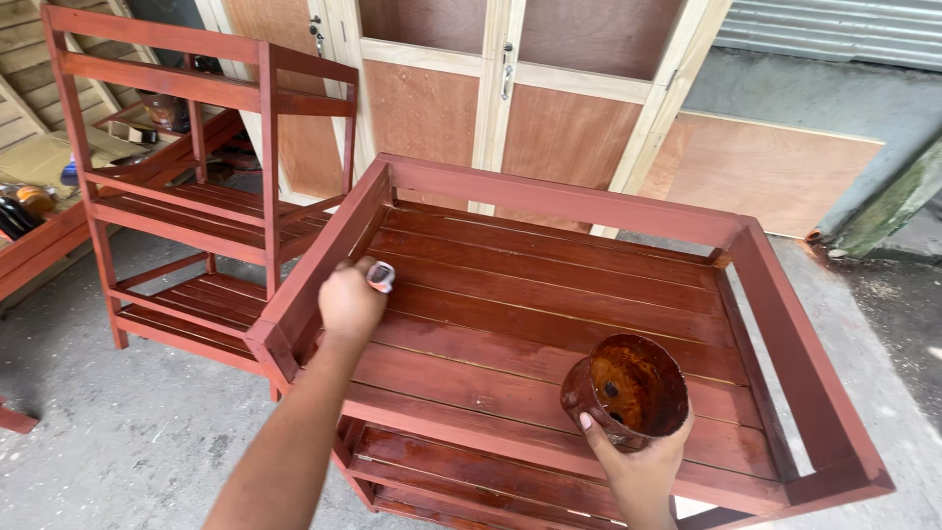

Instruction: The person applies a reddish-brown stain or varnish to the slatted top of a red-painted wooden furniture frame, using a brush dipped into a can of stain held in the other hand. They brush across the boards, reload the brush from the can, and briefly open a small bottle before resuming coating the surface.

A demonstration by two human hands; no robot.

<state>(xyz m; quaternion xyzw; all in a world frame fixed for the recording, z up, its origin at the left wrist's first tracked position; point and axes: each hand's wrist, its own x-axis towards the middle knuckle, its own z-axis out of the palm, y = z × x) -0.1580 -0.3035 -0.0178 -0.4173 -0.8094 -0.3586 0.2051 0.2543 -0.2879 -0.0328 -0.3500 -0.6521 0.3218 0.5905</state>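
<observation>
A red-brown stained wooden rack [559, 201] with slatted shelves stands before me. My left hand [348, 299] is closed around a small brush [381, 276] whose pale ferrule shows, held against the inner side of the rack's left rail. My right hand [643, 471] grips a round, stain-coated can [628, 388] from below, holding it over the near right part of the top slats. The can's inside is dark brown and glossy.
A second red-stained slatted rack [196, 211] stands at the left on the grey concrete floor [128, 432]. Unpainted plywood doors with pale frames [500, 98] lean behind. A plywood sheet [765, 167] rests against the grey wall at the right.
</observation>
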